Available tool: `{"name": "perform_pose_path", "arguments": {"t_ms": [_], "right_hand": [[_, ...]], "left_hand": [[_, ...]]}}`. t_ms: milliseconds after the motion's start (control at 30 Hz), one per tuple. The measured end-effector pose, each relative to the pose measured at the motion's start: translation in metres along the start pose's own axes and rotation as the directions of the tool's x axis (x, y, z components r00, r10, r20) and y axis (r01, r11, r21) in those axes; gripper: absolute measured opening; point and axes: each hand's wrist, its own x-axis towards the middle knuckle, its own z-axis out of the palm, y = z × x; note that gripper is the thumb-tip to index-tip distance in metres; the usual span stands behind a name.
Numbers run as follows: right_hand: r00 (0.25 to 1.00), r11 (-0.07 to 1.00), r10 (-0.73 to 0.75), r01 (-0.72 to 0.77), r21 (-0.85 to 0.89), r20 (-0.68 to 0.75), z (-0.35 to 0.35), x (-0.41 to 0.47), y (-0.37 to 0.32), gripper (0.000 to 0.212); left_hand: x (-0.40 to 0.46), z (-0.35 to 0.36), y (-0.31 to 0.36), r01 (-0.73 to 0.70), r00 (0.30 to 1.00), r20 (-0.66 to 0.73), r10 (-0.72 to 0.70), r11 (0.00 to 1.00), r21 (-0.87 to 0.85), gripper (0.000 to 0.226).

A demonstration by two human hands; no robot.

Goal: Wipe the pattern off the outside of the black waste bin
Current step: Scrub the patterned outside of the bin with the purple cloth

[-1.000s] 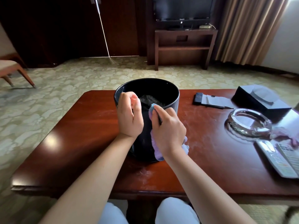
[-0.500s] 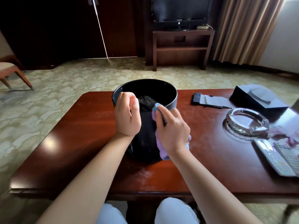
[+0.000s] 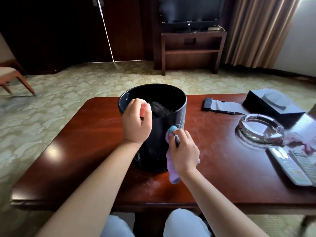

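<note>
A round black waste bin (image 3: 154, 151) stands upright on the dark red wooden table (image 3: 85, 151), with something dark inside it. Thin white line patterns show on its right side near the rim and low on its left side. My left hand (image 3: 136, 122) grips the near rim of the bin. My right hand (image 3: 183, 151) holds a purple and blue cloth (image 3: 171, 166) pressed against the bin's right front wall, below the white lines. The cloth hangs down to the table.
On the table's right side sit a glass ashtray (image 3: 259, 128), two remote controls (image 3: 294, 165), a black box (image 3: 273, 105) and a notepad with a pen (image 3: 220, 106). A TV stand (image 3: 191, 50) and curtains stand beyond the carpet. A chair (image 3: 12, 77) is far left.
My right hand and the cloth have slid down and to the right along the bin's wall, uncovering white lines near the rim. My left hand stays on the rim.
</note>
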Motion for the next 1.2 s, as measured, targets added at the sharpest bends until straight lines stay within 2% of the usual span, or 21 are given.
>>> {"name": "perform_pose_path", "arguments": {"t_ms": [67,200,300,367,433,500,567,600,633,733,800,867,967,1033,1100,1133,1167,1200], "right_hand": [[1.0,0.999,0.01,-0.01,0.031,0.011,-0.004,0.0,0.002,0.014],[0.994,0.996,-0.023,0.032,0.083,-0.111,-0.004,0.015,-0.009,0.022],[0.996,0.998,-0.019,0.024,0.062,-0.083,0.003,0.006,-0.005,0.022],[1.0,0.999,0.025,-0.025,0.027,0.0,0.008,-0.014,0.006,0.022],[0.978,0.989,0.145,-0.138,-0.054,0.151,0.012,-0.036,0.024,0.017],[0.877,0.944,0.322,-0.269,-0.19,0.358,0.015,-0.051,0.041,0.014],[0.794,0.913,0.403,-0.312,-0.265,0.455,0.015,-0.058,0.053,0.013],[0.797,0.914,0.401,-0.316,-0.254,0.452,0.014,-0.059,0.055,0.013],[0.833,0.928,0.37,-0.311,-0.206,0.41,0.013,-0.059,0.054,0.012],[0.952,0.969,0.242,-0.248,0.005,0.187,0.015,-0.052,0.044,0.011],[0.98,0.979,0.183,-0.189,0.073,0.081,0.018,-0.045,0.04,0.019],[0.981,0.98,0.179,-0.185,0.074,0.076,0.021,-0.043,0.038,0.024],[0.936,0.956,0.289,-0.293,-0.009,0.203,0.026,-0.054,0.045,0.02],[0.851,0.924,0.383,-0.349,-0.159,0.359,0.025,-0.064,0.054,0.018],[0.743,0.902,0.423,-0.292,-0.317,0.519,0.023,-0.07,0.062,0.016],[0.72,0.902,0.418,-0.258,-0.346,0.554,0.022,-0.071,0.063,0.016],[0.736,0.914,0.391,-0.241,-0.326,0.553,0.02,-0.071,0.062,0.017],[0.797,0.941,0.326,-0.224,-0.253,0.508,0.02,-0.071,0.058,0.016]], "left_hand": [[0.0,0.004,0.0,-0.001,1.0,0.012,0.0,0.996,0.089,0.027],[-0.005,0.014,-0.002,-0.126,0.989,0.108,0.098,0.947,0.296,0.027],[-0.005,0.017,-0.002,-0.143,0.988,0.111,0.109,0.918,0.371,0.032],[-0.004,0.018,-0.002,-0.164,0.986,0.095,0.137,0.903,0.397,0.036],[-0.004,0.019,-0.002,-0.195,0.981,0.091,0.172,0.892,0.409,0.04],[-0.004,0.019,-0.003,-0.216,0.976,0.093,0.195,0.882,0.418,0.042],[-0.004,0.02,-0.004,-0.224,0.975,0.098,0.201,0.88,0.418,0.042],[-0.004,0.02,-0.005,-0.228,0.974,0.097,0.206,0.88,0.418,0.043],[-0.004,0.02,-0.005,-0.232,0.973,0.094,0.213,0.877,0.42,0.043],[-0.005,0.021,-0.006,-0.248,0.968,0.085,0.235,0.87,0.426,0.044],[-0.005,0.022,-0.007,-0.254,0.967,0.081,0.243,0.868,0.427,0.044],[-0.006,0.022,-0.008,-0.257,0.966,0.079,0.248,0.866,0.428,0.044],[-0.005,0.023,-0.009,-0.271,0.961,0.073,0.266,0.864,0.424,0.045],[-0.005,0.022,-0.01,-0.278,0.959,0.07,0.274,0.868,0.412,0.046],[-0.005,0.022,-0.01,-0.277,0.959,0.064,0.275,0.873,0.401,0.045],[-0.005,0.022,-0.009,-0.277,0.959,0.062,0.275,0.876,0.396,0.044],[-0.006,0.021,-0.009,-0.278,0.959,0.06,0.277,0.876,0.393,0.044],[-0.005,0.021,-0.009,-0.28,0.958,0.056,0.281,0.875,0.395,0.044]]}}
